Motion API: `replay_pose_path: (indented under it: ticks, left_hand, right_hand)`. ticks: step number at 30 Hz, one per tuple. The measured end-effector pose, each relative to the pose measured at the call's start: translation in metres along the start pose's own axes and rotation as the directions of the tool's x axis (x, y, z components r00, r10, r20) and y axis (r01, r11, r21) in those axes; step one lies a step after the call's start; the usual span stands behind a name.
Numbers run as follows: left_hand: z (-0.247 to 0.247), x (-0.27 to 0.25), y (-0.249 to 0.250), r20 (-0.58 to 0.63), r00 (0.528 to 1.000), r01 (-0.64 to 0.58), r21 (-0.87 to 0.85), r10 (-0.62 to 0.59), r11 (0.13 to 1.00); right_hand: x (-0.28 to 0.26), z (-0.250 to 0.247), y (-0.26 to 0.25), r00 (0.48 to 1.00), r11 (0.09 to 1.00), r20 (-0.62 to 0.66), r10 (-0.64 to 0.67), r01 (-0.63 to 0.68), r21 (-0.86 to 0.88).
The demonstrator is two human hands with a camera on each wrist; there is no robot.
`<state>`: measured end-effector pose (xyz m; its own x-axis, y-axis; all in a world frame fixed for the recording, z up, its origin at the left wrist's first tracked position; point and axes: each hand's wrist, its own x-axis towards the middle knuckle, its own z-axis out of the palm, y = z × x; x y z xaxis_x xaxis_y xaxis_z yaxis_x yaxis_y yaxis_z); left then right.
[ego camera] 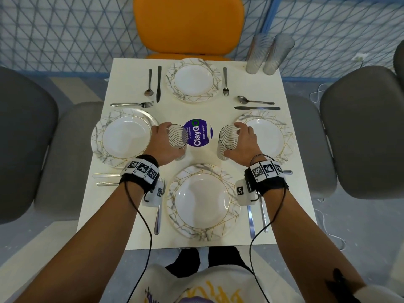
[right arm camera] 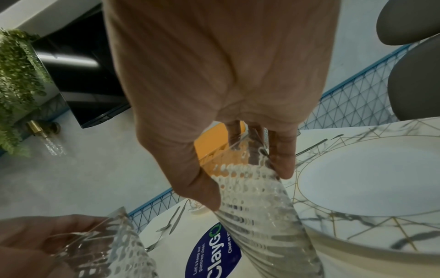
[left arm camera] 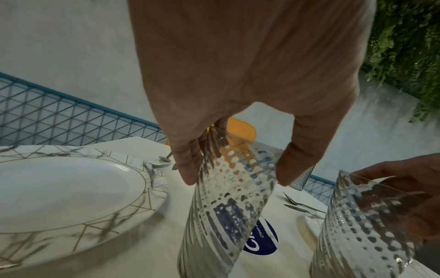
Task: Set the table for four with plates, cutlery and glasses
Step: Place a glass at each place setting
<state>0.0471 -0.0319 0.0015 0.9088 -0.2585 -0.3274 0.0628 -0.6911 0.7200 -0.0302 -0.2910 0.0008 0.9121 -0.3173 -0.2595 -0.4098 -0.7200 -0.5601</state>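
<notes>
My left hand [ego camera: 162,141] grips a ribbed clear glass [ego camera: 178,138] near its rim, just right of the left plate [ego camera: 122,136]. My right hand [ego camera: 242,141] grips a second ribbed glass [ego camera: 227,142] beside the right plate [ego camera: 269,138]. Both glasses stand close over the white table [ego camera: 196,110], on either side of the purple ClayGo sticker [ego camera: 197,133]. In the left wrist view fingers and thumb [left arm camera: 300,165] wrap the left glass [left arm camera: 228,197]. The right glass [right arm camera: 259,197] is held the same way in the right wrist view. Plates also sit at the far [ego camera: 193,79] and near [ego camera: 202,201] places, cutlery beside each.
Two more ribbed glasses [ego camera: 269,53] stand at the table's far right corner. An orange chair [ego camera: 188,25] is at the far side, grey chairs [ego camera: 26,136] at left and right. A blue mesh fence [ego camera: 65,29] runs behind.
</notes>
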Motion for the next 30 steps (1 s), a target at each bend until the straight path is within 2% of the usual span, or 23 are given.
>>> replay_pose_path:
  ticks: [7,12,14,17,20,24,30]
  left_hand:
    - [0.000,-0.001,0.000,0.006,1.000,0.027,-0.006,-0.027,1.000]
    - [-0.007,-0.004,0.004,0.044,0.997,0.065,0.081,-0.069,0.995]
    - [-0.014,-0.006,0.015,0.004,0.999,0.045,0.019,-0.045,0.999]
    - [-0.022,-0.006,0.042,-0.127,0.991,-0.054,-0.058,0.047,0.997]
    - [-0.025,0.004,0.078,-0.254,0.958,-0.151,-0.068,0.129,0.986]
    - [-0.018,0.030,0.142,-0.234,0.959,-0.189,-0.107,0.160,0.976]
    - [0.012,0.094,0.241,-0.149,0.960,-0.252,-0.084,0.238,0.964]
  right_hand:
    - [-0.002,-0.004,-0.001,1.000,1.000,0.019,0.014,-0.014,-0.010]
    - [-0.007,-0.010,-0.004,0.997,0.997,0.069,0.017,-0.011,-0.081]
    - [-0.009,-0.017,-0.006,0.998,0.996,0.066,0.018,-0.012,-0.084]
    - [-0.007,-0.032,-0.008,0.999,0.999,-0.010,-0.046,0.046,-0.014]
    - [0.001,-0.054,-0.009,0.987,0.982,-0.105,-0.121,0.134,0.132]
    - [0.026,-0.097,-0.007,0.955,0.943,-0.229,-0.186,0.239,0.232]
    - [0.094,-0.173,0.010,0.955,0.960,-0.232,-0.185,0.226,0.164]
